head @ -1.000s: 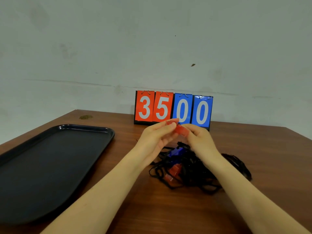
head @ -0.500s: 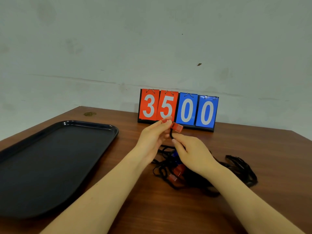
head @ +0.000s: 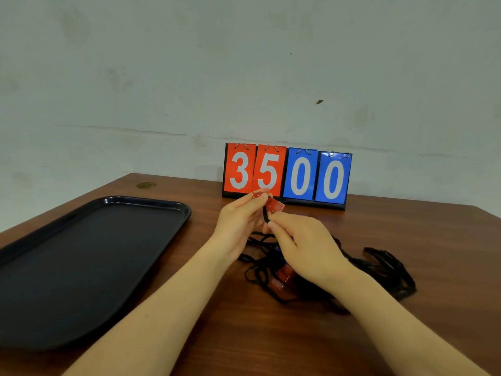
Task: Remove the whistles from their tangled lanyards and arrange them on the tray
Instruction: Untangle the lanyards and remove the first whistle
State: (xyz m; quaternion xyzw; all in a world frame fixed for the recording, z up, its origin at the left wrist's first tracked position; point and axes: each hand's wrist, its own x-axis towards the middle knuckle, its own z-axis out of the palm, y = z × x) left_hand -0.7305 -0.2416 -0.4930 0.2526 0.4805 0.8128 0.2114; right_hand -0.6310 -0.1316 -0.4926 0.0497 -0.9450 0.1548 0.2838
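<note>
- Red whistle (head: 275, 205) held up above the table's middle, long axis pointing right and away from me.
- My left hand (head: 238, 226) pinches its near end.
- My right hand (head: 303, 245) pinches the black lanyard (head: 265, 215) just below; pull goes down toward me.
- Tray (head: 187, 210) at left edge, bare.

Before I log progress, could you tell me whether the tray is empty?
Empty: the black tray shows only bare surface; no whistle lies on it.

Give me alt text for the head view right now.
The left hand holds a red whistle up while the right hand pinches its black cord, above a tangle of lanyards on a wooden table. A black tray lies to the left; a scoreboard reads 3500.
</note>
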